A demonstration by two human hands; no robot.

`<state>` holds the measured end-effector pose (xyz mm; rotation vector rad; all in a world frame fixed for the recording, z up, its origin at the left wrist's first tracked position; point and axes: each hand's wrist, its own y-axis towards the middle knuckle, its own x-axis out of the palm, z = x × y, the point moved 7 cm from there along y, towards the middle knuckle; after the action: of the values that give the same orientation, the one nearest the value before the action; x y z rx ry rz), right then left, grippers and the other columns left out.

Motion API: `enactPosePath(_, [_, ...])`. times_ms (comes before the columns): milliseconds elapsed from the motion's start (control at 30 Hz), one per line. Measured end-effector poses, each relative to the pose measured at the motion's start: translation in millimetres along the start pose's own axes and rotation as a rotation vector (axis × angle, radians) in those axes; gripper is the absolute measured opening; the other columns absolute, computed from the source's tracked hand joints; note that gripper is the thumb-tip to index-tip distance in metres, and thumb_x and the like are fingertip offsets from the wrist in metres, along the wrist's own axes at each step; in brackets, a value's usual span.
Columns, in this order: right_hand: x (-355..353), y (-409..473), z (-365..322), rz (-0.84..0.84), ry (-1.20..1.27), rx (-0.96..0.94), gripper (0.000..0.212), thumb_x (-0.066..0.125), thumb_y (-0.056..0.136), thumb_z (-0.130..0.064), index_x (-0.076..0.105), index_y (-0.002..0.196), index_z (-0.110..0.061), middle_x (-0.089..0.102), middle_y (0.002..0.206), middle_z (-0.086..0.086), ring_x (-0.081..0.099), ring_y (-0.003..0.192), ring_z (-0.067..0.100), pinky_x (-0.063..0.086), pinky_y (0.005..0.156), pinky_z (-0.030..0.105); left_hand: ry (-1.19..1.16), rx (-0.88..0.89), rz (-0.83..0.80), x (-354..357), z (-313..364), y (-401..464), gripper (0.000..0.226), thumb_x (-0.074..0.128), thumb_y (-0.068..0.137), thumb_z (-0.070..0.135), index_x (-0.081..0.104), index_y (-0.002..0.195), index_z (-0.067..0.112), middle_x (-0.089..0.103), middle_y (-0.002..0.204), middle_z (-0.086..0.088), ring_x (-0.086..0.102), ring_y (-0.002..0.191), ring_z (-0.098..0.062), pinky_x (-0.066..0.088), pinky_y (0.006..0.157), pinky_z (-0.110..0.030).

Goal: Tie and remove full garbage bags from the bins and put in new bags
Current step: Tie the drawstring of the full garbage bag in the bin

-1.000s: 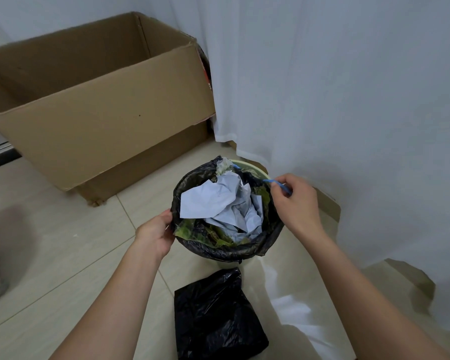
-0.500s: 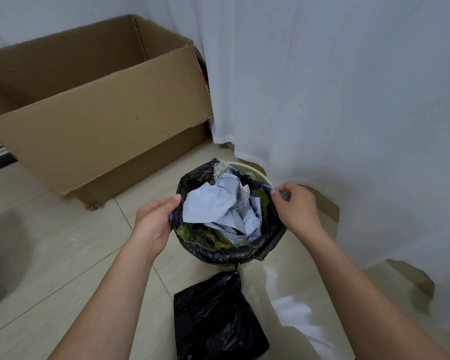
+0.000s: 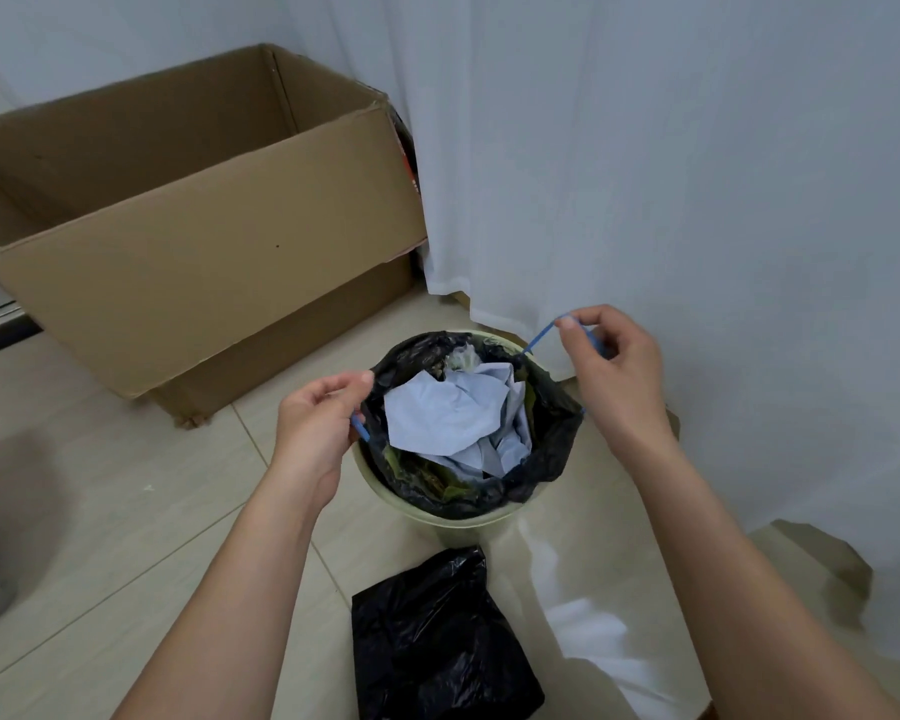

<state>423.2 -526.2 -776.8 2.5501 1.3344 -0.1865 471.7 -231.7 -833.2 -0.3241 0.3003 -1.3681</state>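
Sitting in a pale green bin on the tiled floor, just in front of a white curtain: a black garbage bag, stuffed with crumpled pale blue paper and some green scraps beneath. Slumping inward off the bin's rim along the near edge, with the bag's mouth gaping open. Running out of the hem on both sides, a blue drawstring. Pinching the right loop between thumb and fingertips, the right hand, held above and to the right of the bin, with the string stretching taut down to the bag. Gripping the left loop with curled fingers, the left hand, touching the bag's left edge, a short blue length showing below the fingers. Lying flat on the floor just in front of the bin, a folded black bag. Standing open behind and to the left, a large cardboard box, near the curtain's edge.
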Motion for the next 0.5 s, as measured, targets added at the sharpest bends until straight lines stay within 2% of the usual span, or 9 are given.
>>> enactPosePath(67, [-8, 3, -3, 0.016, 0.019, -0.010, 0.013, 0.061, 0.092, -0.025, 0.070, 0.085, -0.018, 0.035, 0.050, -0.016, 0.032, 0.049, 0.002, 0.028, 0.047, 0.011, 0.114, -0.106, -0.034, -2, -8, 0, 0.017, 0.074, 0.083, 0.008, 0.063, 0.094, 0.000, 0.061, 0.076, -0.010, 0.054, 0.062, -0.016, 0.053, 0.061, -0.027])
enactPosePath(133, [-13, 4, 1, 0.002, 0.022, 0.028, 0.014, 0.059, 0.093, -0.025, 0.072, 0.087, -0.022, 0.036, 0.051, -0.017, 0.033, 0.051, 0.002, 0.028, 0.048, 0.010, 0.337, -0.166, -0.052, -8, -11, -2, 0.016, 0.074, 0.082, 0.006, 0.061, 0.087, -0.003, 0.061, 0.074, -0.015, 0.055, 0.056, -0.018, 0.054, 0.050, -0.023])
enactPosePath(200, [-17, 6, 7, 0.002, 0.022, 0.087, 0.015, 0.059, 0.093, -0.025, 0.071, 0.084, -0.027, 0.039, 0.055, -0.016, 0.035, 0.052, 0.001, 0.030, 0.048, 0.009, 0.552, -0.139, -0.009, -16, -6, -1, 0.020, 0.074, 0.084, 0.011, 0.060, 0.076, -0.002, 0.059, 0.068, -0.013, 0.055, 0.053, -0.021, 0.053, 0.054, -0.026])
enactPosePath(233, [-19, 7, 8, 0.004, 0.026, 0.105, 0.015, 0.059, 0.092, -0.025, 0.071, 0.082, -0.028, 0.042, 0.056, -0.017, 0.037, 0.052, 0.000, 0.031, 0.049, 0.008, 0.587, -0.107, 0.010, -18, -1, 0, 0.023, 0.073, 0.085, 0.015, 0.060, 0.074, -0.001, 0.058, 0.065, -0.012, 0.055, 0.052, -0.021, 0.052, 0.056, -0.027])
enactPosePath(333, [-20, 8, -1, -0.014, 0.051, 0.081, 0.016, 0.060, 0.092, -0.023, 0.070, 0.081, -0.029, 0.053, 0.059, -0.025, 0.042, 0.057, -0.004, 0.034, 0.053, 0.006, 0.415, -0.054, -0.034, -10, 12, -4, 0.026, 0.072, 0.086, 0.021, 0.063, 0.069, 0.004, 0.059, 0.063, -0.007, 0.052, 0.053, -0.017, 0.049, 0.054, -0.022])
enactPosePath(433, [-15, 4, -17, -0.071, 0.093, 0.022, 0.016, 0.060, 0.093, -0.023, 0.071, 0.084, -0.029, 0.060, 0.071, -0.021, 0.040, 0.061, 0.002, 0.037, 0.057, 0.009, 0.163, 0.083, -0.177, 10, 37, -22, 0.025, 0.072, 0.084, 0.028, 0.064, 0.063, 0.015, 0.061, 0.066, 0.001, 0.052, 0.066, -0.014, 0.044, 0.068, -0.025])
enactPosePath(500, [-10, 0, -32, -0.120, 0.170, -0.034, 0.016, 0.060, 0.094, -0.021, 0.071, 0.086, -0.029, 0.066, 0.085, -0.014, 0.044, 0.067, 0.004, 0.041, 0.063, 0.011, -0.077, 0.227, -0.316, 24, 60, -37, 0.024, 0.074, 0.080, 0.028, 0.064, 0.060, 0.022, 0.063, 0.079, 0.004, 0.056, 0.081, -0.011, 0.040, 0.079, -0.028])
